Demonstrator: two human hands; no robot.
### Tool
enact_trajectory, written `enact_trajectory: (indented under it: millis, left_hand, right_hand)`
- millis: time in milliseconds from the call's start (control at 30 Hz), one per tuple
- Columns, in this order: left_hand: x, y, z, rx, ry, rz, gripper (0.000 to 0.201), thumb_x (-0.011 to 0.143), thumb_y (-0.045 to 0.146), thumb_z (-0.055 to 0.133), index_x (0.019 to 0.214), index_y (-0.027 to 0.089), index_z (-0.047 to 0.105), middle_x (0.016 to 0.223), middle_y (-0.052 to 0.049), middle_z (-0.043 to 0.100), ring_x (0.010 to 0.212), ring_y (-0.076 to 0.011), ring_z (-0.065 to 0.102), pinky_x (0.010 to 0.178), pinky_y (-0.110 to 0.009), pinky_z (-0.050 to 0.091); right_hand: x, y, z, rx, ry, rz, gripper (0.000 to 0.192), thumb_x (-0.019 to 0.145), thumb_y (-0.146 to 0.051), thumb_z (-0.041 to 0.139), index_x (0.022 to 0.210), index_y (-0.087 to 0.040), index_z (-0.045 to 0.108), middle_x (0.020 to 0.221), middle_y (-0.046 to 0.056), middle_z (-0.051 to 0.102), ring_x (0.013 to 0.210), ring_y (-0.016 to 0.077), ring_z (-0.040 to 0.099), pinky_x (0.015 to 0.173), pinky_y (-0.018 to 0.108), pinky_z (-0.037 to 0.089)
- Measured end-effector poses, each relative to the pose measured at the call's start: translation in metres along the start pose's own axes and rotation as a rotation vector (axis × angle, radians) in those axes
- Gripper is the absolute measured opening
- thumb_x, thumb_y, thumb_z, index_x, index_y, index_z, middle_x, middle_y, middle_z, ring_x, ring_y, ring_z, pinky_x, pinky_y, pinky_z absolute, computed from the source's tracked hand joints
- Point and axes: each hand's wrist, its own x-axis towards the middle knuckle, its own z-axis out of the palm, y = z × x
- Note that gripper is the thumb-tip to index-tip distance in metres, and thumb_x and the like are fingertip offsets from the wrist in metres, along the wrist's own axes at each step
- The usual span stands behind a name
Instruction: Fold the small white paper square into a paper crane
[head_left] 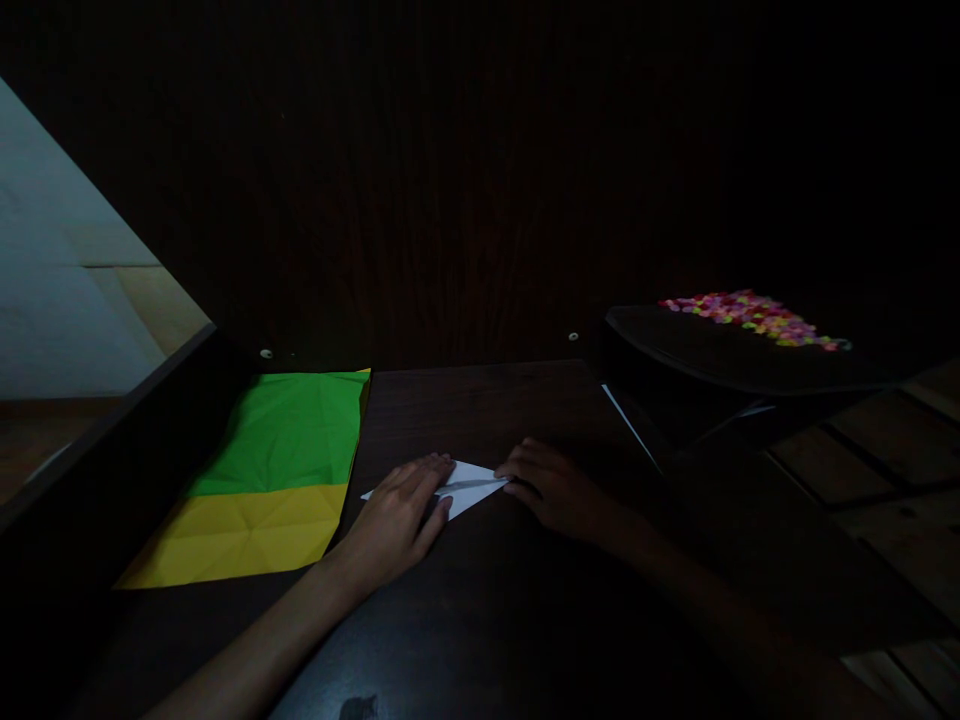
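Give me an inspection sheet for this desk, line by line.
Surface: dark wooden desk, dimly lit.
Job's things: white folded paper, flat on the desk, pressed under both hands.
Clutter: green sheet and yellow sheet with crease marks, left of the hands; dark tray with small multicoloured pieces, to the right.
Grippers: left hand flat on the paper; right hand with fingertips at its right edge.
Cables: nothing seen.
Surroundings: dark wood panel behind; wooden floor at right.

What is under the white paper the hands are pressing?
The dark table shows around the white paper. Left hand and right hand cover both ends; anything beneath is hidden.
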Motion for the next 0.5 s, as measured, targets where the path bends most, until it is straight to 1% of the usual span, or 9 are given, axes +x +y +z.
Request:
enact_trajectory:
  millis: [100, 167, 300, 400, 500]
  left_hand:
    - [-0.0008, 0.0005, 0.0, 0.016, -0.013, 0.006, 0.039, 0.096, 0.024, 0.048, 0.134, 0.014, 0.048, 0.132, -0.015, 0.061, 0.123, -0.0275, 0.057, 0.102, -0.046, 0.049]
    - [-0.0021, 0.0006, 0.0, 0.033, -0.02, 0.027, 0.038, 0.095, 0.023, 0.048, 0.132, 0.014, 0.05, 0.135, -0.015, 0.059, 0.125, -0.0279, 0.055, 0.103, -0.047, 0.048]
    - [-0.0057, 0.0009, -0.0007, 0.094, -0.064, 0.063, 0.041, 0.095, 0.022, 0.049, 0.135, 0.014, 0.049, 0.144, -0.015, 0.051, 0.132, -0.0287, 0.048, 0.105, -0.048, 0.047]
    - [-0.0079, 0.0014, -0.0024, 0.122, -0.112, 0.089, 0.049, 0.098, 0.03, 0.048, 0.144, 0.014, 0.04, 0.15, -0.015, 0.043, 0.139, -0.0284, 0.039, 0.109, -0.049, 0.042]
    - [-0.0093, 0.0017, -0.0053, 0.12, -0.179, 0.12, 0.059, 0.1, 0.035, 0.044, 0.152, 0.016, 0.024, 0.156, -0.014, 0.031, 0.144, -0.0286, 0.027, 0.113, -0.051, 0.037]
  right_hand:
    - [-0.0009, -0.0015, 0.0049, -0.049, -0.007, -0.014, 0.02, 0.092, -0.008, 0.052, 0.096, -0.018, 0.068, 0.091, 0.006, 0.066, 0.085, 0.0188, 0.061, 0.09, 0.039, 0.049]
    - [-0.0017, -0.0034, 0.0077, -0.078, 0.0, -0.013, 0.02, 0.09, -0.007, 0.052, 0.095, -0.018, 0.069, 0.091, 0.006, 0.064, 0.085, 0.0191, 0.06, 0.085, 0.038, 0.05]
    - [-0.0031, -0.0073, 0.0101, -0.091, 0.01, -0.019, 0.018, 0.087, -0.007, 0.056, 0.094, -0.017, 0.069, 0.093, 0.006, 0.063, 0.087, 0.0191, 0.058, 0.088, 0.038, 0.049]
    - [-0.0036, -0.0092, 0.0094, -0.095, 0.008, -0.024, 0.018, 0.083, -0.007, 0.058, 0.093, -0.017, 0.069, 0.093, 0.007, 0.062, 0.086, 0.0197, 0.057, 0.082, 0.037, 0.05]
    - [-0.0039, -0.01, 0.0077, -0.12, 0.009, -0.044, 0.018, 0.081, -0.009, 0.06, 0.093, -0.017, 0.07, 0.092, 0.007, 0.062, 0.085, 0.0205, 0.056, 0.078, 0.037, 0.049]
